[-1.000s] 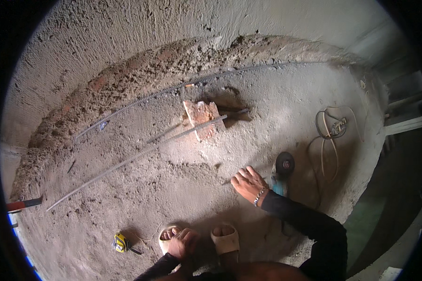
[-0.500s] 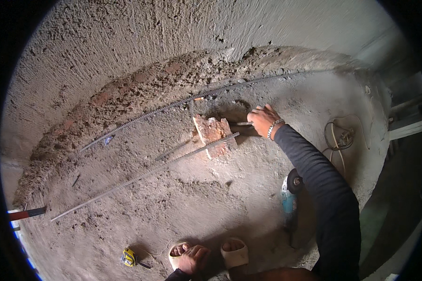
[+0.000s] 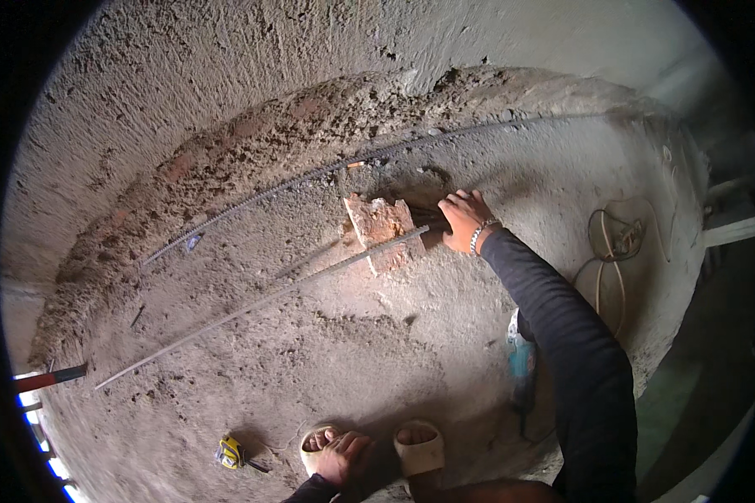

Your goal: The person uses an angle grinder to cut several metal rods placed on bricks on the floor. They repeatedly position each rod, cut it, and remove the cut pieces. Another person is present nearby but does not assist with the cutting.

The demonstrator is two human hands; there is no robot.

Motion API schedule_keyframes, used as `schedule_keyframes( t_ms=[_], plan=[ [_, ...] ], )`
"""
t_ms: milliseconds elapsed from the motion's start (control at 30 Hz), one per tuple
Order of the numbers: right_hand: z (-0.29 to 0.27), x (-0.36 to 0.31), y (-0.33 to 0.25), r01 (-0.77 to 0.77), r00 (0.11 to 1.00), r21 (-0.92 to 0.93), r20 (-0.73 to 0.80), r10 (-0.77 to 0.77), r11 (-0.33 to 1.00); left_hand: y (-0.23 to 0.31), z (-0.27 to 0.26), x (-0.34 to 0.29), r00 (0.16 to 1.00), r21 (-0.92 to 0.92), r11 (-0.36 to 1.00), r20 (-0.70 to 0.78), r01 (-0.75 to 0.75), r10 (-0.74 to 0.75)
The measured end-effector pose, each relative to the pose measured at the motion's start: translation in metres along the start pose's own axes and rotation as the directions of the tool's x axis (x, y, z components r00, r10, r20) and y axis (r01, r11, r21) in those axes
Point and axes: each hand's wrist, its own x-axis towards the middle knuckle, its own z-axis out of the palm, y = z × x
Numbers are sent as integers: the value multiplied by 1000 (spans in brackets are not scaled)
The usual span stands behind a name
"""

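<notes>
My right hand (image 3: 464, 222) reaches down beside a broken brick chunk (image 3: 376, 226), its fingers curled at the brick's right side. What the fingers hold is hidden; dark, narrow shapes lie between hand and brick. Across the brick rests one end of a long ribbed steel bar (image 3: 252, 316), whose other end lies on the floor to the left. My left hand (image 3: 346, 459) is low in the picture, fingers folded, next to a sandalled foot (image 3: 319, 440), with no object visible in it.
A teal angle grinder (image 3: 523, 365) lies partly under my right forearm. Beyond it is a coiled cable (image 3: 617, 239). A yellow tape measure (image 3: 231, 453) sits at lower left. Another steel bar (image 3: 268, 194) runs along the rough wall base. A red-and-black handle (image 3: 54, 377) juts in from the left.
A pale short bar seen between my right hand and the brick no longer shows clearly. The hand has come slightly nearer the brick. The whole view has shifted a little.
</notes>
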Motion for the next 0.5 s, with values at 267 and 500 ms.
schedule_keyframes(
  t_ms=[267, 500],
  plan=[
    [4, -7, -13, -4, 989, -28, -151, 0, 1000, 1, -5, -1, 1000, 20, 1000, 28, -15, 15],
    [28, 12, 1, -37, 999, 120, -16, 39, 992, 3, -8, -1, 997, 29, 999, 65, 26, -28]
  ],
)
